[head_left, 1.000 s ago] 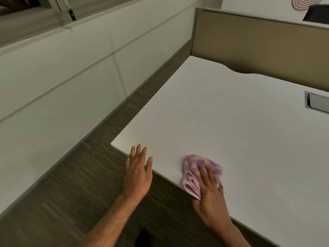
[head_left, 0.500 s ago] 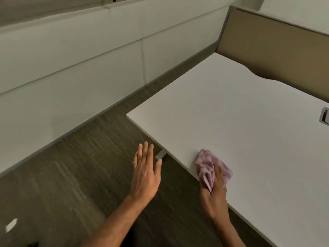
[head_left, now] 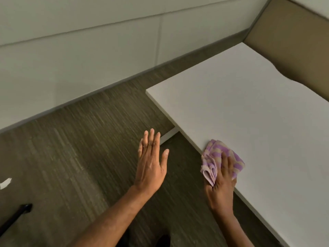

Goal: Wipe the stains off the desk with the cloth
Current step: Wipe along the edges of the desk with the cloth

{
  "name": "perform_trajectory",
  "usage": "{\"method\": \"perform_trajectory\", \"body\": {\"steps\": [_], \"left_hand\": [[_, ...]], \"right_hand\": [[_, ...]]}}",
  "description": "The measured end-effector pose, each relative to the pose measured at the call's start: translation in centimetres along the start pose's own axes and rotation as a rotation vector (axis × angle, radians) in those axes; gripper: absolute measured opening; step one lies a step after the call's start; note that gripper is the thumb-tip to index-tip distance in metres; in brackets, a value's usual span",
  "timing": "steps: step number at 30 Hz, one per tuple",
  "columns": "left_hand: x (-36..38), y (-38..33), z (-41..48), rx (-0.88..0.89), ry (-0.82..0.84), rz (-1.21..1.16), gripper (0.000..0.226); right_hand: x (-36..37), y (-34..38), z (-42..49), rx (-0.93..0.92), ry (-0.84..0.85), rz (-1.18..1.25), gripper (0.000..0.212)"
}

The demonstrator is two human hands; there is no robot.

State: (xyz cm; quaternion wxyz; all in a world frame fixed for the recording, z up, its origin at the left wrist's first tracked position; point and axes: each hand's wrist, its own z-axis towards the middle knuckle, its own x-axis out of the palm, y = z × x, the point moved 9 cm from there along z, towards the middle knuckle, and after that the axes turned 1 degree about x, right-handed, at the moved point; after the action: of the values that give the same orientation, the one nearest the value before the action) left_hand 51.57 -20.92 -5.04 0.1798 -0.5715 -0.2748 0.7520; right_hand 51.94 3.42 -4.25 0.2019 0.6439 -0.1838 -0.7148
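Observation:
A purple and beige striped cloth point(head_left: 216, 154) lies bunched at the near edge of the white desk point(head_left: 249, 111), part of it folded over the edge. My right hand point(head_left: 221, 186) grips the cloth there, fingers on top of it and pressing it to the desk. My left hand point(head_left: 151, 161) hovers open and flat over the floor, left of the desk and apart from it, holding nothing. I see no stains on the desk surface.
A beige partition panel point(head_left: 292, 38) stands along the desk's far side. A white wall point(head_left: 80, 56) runs to the left beyond the dark carpet point(head_left: 80, 157). A white scrap point(head_left: 6, 182) and a black rod point(head_left: 16, 216) lie on the floor at the far left.
The view has swung left, so the desk now sits further right. My left hand has come off the desk's near edge and now hovers over the floor. The right hand stays on the cloth.

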Motion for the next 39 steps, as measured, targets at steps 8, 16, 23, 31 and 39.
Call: {"method": "perform_trajectory", "body": {"steps": [8, 16, 23, 31, 39], "left_hand": [[1.5, 0.5, -4.1, 0.020, -0.066, 0.015, 0.060], [6.4, -0.6, -9.1, -0.056, -0.153, -0.018, 0.060], [9.8, 0.1, -12.1, -0.102, -0.192, -0.031, 0.061], [12.3, 0.8, -13.1, -0.098, -0.253, -0.044, 0.060], [13.6, 1.5, -12.0, -0.116, -0.287, -0.060, 0.060]], "right_hand": [[1.1, -0.7, -1.2, -0.178, -0.046, -0.137, 0.078], [2.1, -2.4, -3.3, -0.485, 0.018, -0.419, 0.109], [2.4, -2.0, -3.3, -0.651, 0.020, -0.506, 0.113], [2.4, -2.5, -2.4, -0.713, 0.082, -0.597, 0.103], [3.2, -2.0, -1.0, -0.727, 0.080, -0.726, 0.100]]}}
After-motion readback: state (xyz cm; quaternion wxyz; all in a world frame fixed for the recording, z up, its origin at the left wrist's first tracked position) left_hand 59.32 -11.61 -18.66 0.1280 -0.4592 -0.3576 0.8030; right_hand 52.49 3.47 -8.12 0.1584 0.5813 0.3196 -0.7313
